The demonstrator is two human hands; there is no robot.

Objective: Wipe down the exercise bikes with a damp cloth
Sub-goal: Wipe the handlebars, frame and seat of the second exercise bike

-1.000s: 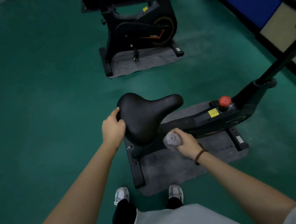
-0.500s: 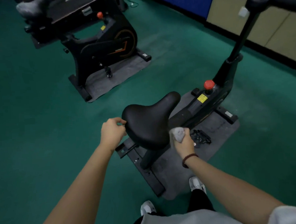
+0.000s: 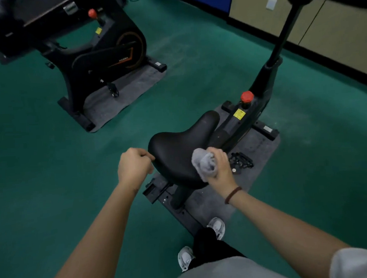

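Note:
A black exercise bike [image 3: 241, 123] stands in front of me on a grey mat. Its black saddle [image 3: 178, 147] is just below my hands. My right hand [image 3: 219, 169] is shut on a bunched grey cloth [image 3: 204, 164], which presses on the saddle's right rear side. My left hand [image 3: 135, 164] is curled into a loose fist at the saddle's left rear edge; its fingertips are right at the rim, and I cannot tell if they touch it. A second black exercise bike [image 3: 101, 51] with orange trim stands at the upper left on its own mat.
Green floor [image 3: 41, 167] surrounds both bikes. The near bike has a red knob [image 3: 247, 96], a pedal [image 3: 242, 160] to the right of my right hand and a handlebar post [image 3: 283, 27] rising to the upper right. Beige cabinets [image 3: 332, 31] and a blue panel line the far wall. My feet stand by the mat.
The view has swung so the bike sits further right. My right hand has brought the cloth from the frame up onto the saddle's rear. My left hand has loosened from the saddle's edge.

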